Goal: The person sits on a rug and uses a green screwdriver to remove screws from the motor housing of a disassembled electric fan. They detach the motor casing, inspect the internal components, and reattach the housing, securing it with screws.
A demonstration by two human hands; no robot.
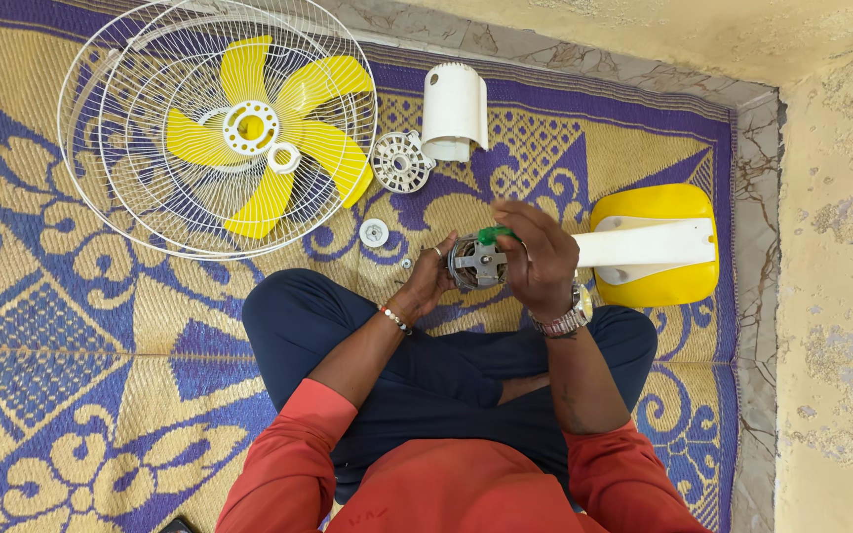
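I sit cross-legged on a woven mat and hold a small grey metal fan motor (476,264) in front of my knees. My left hand (425,284) grips the motor's left side from below. My right hand (537,259) closes over its right side and top, with a green piece (491,235) showing at the fingertips. The motor's far side is hidden behind my right hand.
White wire fan grilles (130,128) lie at upper left with a yellow blade (269,128) inside. A white round vented plate (401,161), a white motor cover (454,111) and a small white cap (374,233) lie on the mat. The yellow-and-white fan stand (656,247) lies right, near the wall (841,296).
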